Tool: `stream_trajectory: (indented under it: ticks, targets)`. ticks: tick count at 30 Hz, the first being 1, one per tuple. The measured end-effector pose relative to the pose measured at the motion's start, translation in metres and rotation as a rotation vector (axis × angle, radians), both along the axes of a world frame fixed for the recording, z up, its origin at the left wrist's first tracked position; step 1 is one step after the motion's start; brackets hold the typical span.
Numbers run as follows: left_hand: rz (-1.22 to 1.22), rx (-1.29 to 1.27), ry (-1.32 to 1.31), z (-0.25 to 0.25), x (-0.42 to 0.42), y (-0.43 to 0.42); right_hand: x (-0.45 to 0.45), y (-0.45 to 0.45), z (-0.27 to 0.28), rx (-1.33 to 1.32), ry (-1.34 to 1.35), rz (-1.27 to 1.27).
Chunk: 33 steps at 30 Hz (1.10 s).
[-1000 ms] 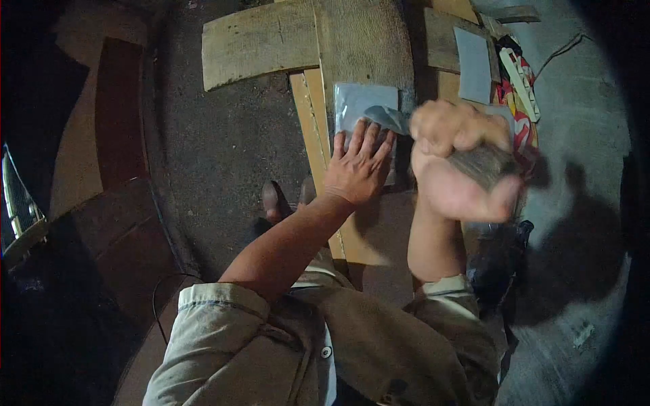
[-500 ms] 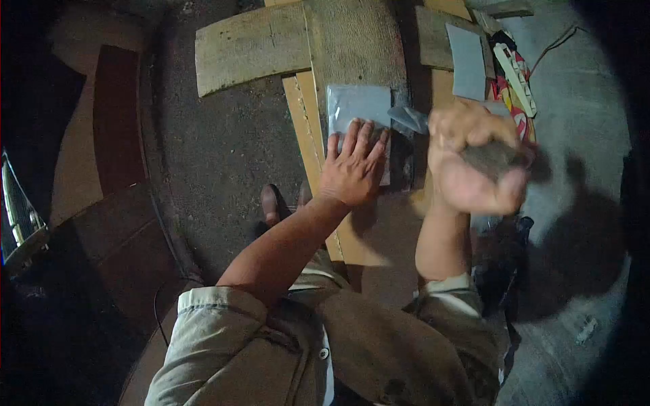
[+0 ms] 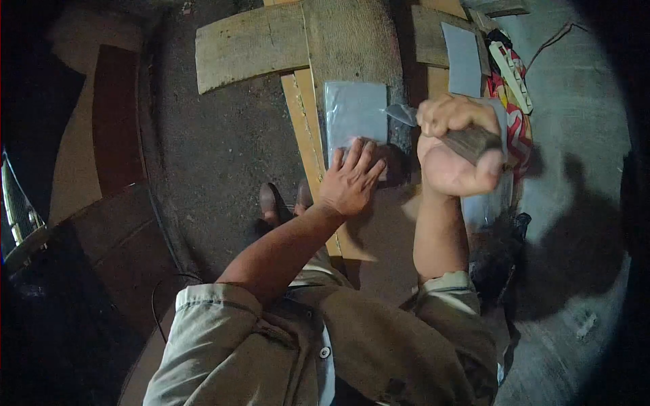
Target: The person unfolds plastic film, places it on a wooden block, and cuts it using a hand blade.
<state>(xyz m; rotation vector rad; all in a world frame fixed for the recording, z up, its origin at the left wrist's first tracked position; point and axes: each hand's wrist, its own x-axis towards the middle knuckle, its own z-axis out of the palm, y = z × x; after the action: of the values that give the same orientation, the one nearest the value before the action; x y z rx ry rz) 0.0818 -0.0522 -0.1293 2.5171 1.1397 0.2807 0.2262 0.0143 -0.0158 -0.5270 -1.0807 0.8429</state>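
A flat grey-white sheet in clear plastic [image 3: 355, 111] lies on a worn wooden board [image 3: 352, 40]. My left hand [image 3: 349, 179] rests on its lower part with the fingers spread and nothing gripped. To the right, my right hand [image 3: 460, 145] is raised and wrapped round a brownish-grey block [image 3: 472, 143]. A thin dark, shiny strip or blade [image 3: 402, 114] reaches left from my right fist to the sheet's right edge; whether it is part of the block cannot be told.
A second plank [image 3: 252, 47] extends left. Beyond my right hand are a pale panel [image 3: 462, 59], a white power strip [image 3: 510, 78] and red patterned cloth [image 3: 518, 139]. Two shoe tips [image 3: 269, 201] show below the boards. A dark cable [image 3: 552, 40] lies at the upper right.
My left hand has slid down the sheet, baring more of it. My right hand first moved right, then back left and slightly up, still holding the block.
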Motion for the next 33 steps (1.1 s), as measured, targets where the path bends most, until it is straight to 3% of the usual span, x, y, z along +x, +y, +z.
stream_trajectory:
  ticks: [6,11,13,16,20,22,26,27,32,33]
  targets:
    - [-0.021,0.006,0.042,0.001,-0.002,-0.002,-0.034,-0.021,0.016,0.026,0.129,0.125]
    - [-0.013,-0.060,-0.049,-0.005,-0.004,-0.003,-0.047,-0.024,0.020,0.025,0.041,0.170]
    - [0.014,-0.049,-0.040,-0.002,-0.003,-0.003,-0.050,-0.014,-0.003,-0.020,0.018,0.188]
    - [0.009,-0.043,-0.050,0.002,-0.004,-0.001,-0.045,-0.007,-0.001,-0.116,0.114,0.140]
    - [-0.015,-0.027,0.026,0.005,-0.002,0.000,-0.039,-0.016,0.020,0.075,0.073,0.152]
    - [-0.016,-0.018,0.005,0.000,-0.001,-0.001,-0.034,-0.011,0.005,-0.095,-0.042,0.065]
    - [-0.002,0.025,0.017,-0.002,-0.001,0.003,-0.026,-0.015,0.011,-0.037,0.151,0.107]
    - [0.009,0.029,-0.036,-0.002,-0.001,0.003,-0.026,-0.017,0.021,0.052,0.089,0.113]
    - [0.038,0.031,-0.083,-0.001,0.001,0.000,-0.009,-0.008,0.001,-0.062,0.143,0.117]
    - [0.002,0.045,0.010,-0.001,-0.001,0.000,-0.009,-0.016,0.006,-0.055,0.148,0.118]
